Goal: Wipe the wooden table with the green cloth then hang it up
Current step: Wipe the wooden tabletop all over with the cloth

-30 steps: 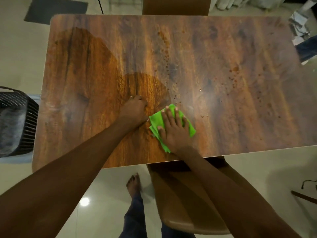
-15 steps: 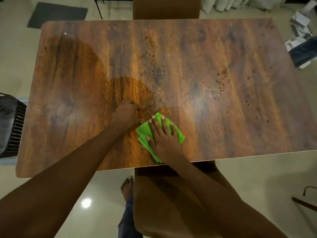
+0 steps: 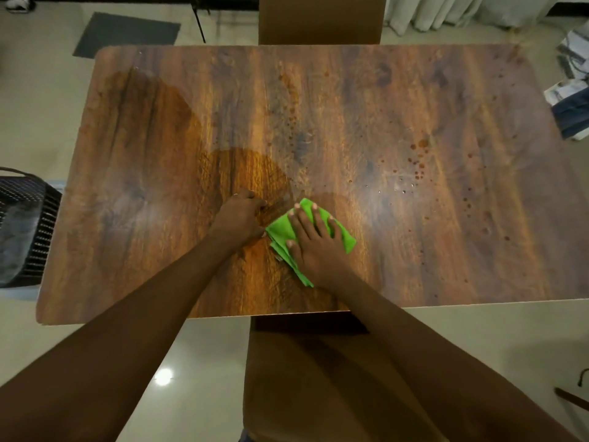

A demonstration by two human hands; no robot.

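I'm pressing my right hand (image 3: 314,247), fingers flat, on the green cloth (image 3: 280,231) by the wooden table (image 3: 414,122)'s near edge; my left hand (image 3: 239,220) is resting curled, empty, just beside it

on the wooden table (image 3: 414,122), the right hand (image 3: 314,247) covers the middle of the green cloth (image 3: 342,232). the left hand (image 3: 239,223) hides its curled fingertips. the table's near right corner and the near-side chair (image 3: 302,378) run off frame.

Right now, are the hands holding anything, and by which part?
Nothing is gripped. The right hand presses flat on the middle of the green cloth; the left hand rests curled on the table, empty.
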